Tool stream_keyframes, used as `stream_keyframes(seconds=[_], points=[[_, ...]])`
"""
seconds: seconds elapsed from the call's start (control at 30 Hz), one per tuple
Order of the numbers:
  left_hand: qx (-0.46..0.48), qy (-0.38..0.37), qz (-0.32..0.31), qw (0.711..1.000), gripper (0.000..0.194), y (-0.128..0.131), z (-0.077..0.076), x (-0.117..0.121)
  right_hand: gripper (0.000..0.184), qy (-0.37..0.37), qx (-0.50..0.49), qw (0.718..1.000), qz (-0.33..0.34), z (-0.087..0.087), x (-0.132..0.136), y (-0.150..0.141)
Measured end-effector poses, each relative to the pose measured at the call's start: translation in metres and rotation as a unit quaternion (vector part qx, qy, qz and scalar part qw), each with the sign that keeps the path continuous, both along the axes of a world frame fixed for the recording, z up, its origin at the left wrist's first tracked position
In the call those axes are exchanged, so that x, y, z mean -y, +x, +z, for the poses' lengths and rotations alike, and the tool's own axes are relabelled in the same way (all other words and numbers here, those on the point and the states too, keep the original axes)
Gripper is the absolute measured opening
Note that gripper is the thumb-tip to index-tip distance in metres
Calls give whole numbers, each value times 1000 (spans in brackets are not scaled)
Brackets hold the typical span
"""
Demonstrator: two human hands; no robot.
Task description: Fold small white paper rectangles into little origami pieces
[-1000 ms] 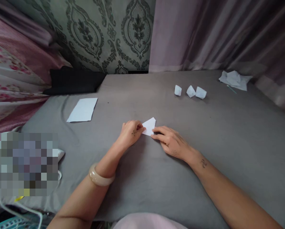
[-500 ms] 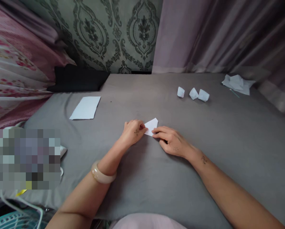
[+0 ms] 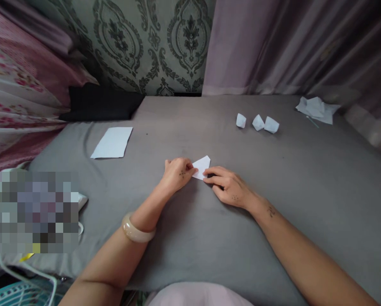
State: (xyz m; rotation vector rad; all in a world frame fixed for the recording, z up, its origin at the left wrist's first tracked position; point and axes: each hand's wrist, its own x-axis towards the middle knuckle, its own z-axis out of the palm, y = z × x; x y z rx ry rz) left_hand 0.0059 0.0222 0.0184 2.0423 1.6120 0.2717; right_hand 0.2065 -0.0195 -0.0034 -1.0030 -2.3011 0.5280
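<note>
A small folded white paper [image 3: 202, 166] lies on the grey sheet [image 3: 273, 204] in the middle of the view. My left hand [image 3: 176, 174] has its fingers curled and pinches the paper's left edge. My right hand [image 3: 228, 188] rests on the sheet with its fingertips pressed on the paper's lower right edge. A pale bangle sits on my left wrist.
A flat white sheet of paper [image 3: 112, 142] lies at the back left. Three small folded paper pieces [image 3: 257, 122] sit at the back right, with crumpled white paper [image 3: 317, 109] beyond. Patterned wall and curtains close the back; a black cushion [image 3: 103, 102] is at the far left.
Both hands stay on the folded paper with only slight finger shifts. The view itself has drifted a little.
</note>
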Motion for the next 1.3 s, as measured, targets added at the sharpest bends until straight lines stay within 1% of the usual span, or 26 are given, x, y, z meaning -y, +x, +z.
stream_keyframes(seconds=[0.17,0.3,0.6,0.93,1.17,1.3], points=[[-12,-1,-2,1000,23,0,0,0,44,-46,-52,997,-19,-5,-5,1],[-10,-6,-7,1000,23,0,3,0,48,-55,-77,995,-30,-6,-6,0],[-4,-15,-12,1000,22,-1,3,0,51,-54,-68,996,-33,-4,-5,0],[11,-8,-13,1000,23,-3,1,0,52,-54,-66,996,-34,-4,-5,1],[8,-3,-5,1000,24,-1,-1,-1,51,-51,-46,997,-30,-4,-4,0],[6,-6,-5,1000,24,-2,-2,-1,50,-37,-17,999,-22,-2,-3,0]])
